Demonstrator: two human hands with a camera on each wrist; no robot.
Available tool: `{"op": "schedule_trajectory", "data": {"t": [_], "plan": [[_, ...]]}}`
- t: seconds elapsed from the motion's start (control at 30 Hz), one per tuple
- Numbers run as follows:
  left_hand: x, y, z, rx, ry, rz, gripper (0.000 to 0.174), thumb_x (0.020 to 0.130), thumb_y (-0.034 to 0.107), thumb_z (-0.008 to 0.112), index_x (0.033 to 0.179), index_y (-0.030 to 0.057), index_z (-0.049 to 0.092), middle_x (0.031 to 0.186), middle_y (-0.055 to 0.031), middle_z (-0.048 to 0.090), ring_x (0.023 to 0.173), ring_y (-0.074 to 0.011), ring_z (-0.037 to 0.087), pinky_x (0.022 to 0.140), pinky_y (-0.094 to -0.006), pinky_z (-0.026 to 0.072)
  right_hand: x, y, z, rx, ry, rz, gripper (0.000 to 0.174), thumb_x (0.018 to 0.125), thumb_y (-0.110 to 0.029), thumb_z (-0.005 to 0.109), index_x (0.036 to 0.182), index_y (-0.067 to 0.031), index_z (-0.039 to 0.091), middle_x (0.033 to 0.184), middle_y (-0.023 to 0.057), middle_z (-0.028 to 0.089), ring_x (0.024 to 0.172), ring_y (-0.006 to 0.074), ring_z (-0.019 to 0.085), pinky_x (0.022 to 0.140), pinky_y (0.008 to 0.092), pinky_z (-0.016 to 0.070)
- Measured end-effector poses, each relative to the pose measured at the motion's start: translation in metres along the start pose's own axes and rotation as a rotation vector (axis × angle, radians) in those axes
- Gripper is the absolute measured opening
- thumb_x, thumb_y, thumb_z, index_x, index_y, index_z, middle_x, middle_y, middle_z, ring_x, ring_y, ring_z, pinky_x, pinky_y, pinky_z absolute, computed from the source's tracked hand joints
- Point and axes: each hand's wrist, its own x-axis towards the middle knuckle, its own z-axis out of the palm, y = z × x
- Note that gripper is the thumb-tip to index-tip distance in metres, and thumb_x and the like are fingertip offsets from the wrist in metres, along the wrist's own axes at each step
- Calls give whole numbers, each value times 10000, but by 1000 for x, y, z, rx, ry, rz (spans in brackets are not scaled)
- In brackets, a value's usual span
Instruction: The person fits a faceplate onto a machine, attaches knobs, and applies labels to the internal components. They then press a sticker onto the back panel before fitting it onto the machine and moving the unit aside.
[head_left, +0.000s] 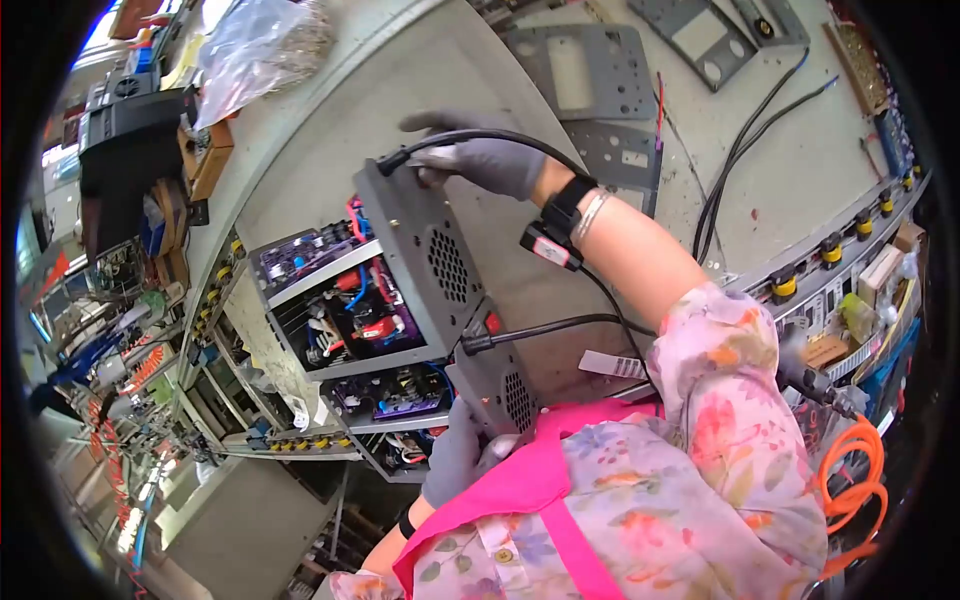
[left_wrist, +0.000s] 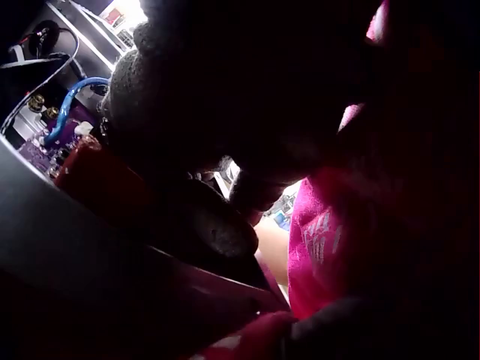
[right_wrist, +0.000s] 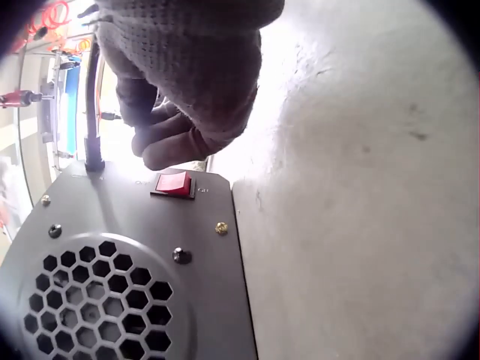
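Note:
Two grey metal machine units stand side by side with their circuit boards exposed. My gloved right hand (head_left: 490, 165) is at the top end of the upper unit's vented panel (head_left: 440, 265). In the right wrist view its bent fingers (right_wrist: 176, 146) are just beyond a red switch (right_wrist: 174, 184); whether they grip the edge is hidden. At the lower unit's panel (head_left: 510, 395), my gloved left hand (head_left: 455, 455) grips the near end, fingers on the board side. The left wrist view is very dark, showing a blue wire (left_wrist: 67, 109) and a red part (left_wrist: 101, 180) beside the glove.
A black cable (head_left: 520, 140) arches from the upper unit past my right wrist, and another (head_left: 560, 325) leaves the lower one. Grey cut panels (head_left: 580, 70) and loose black cables (head_left: 735, 150) lie across the table. A coiled orange hose (head_left: 850, 470) hangs at the right.

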Motion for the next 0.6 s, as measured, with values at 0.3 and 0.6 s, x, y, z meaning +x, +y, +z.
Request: {"op": "schedule_trajectory", "data": {"t": [0.3,0.6], "plan": [[7,26,4,-196,-10,-87,702,879,344,630,1333,-28,244,1091,-181,615,970,-234,634,805,-330,497,18,20,-5,157,-34,-25,468,826,-141,655,1248,-7,506,910,58,650,789,124,602,694,257,491],[9,26,13,-364,21,-14,656,905,269,610,1337,-37,222,1211,-190,528,1067,-224,574,882,-338,467,20,14,-3,80,-29,24,439,831,-166,658,1237,-54,536,829,18,608,716,91,543,648,234,464]]}}
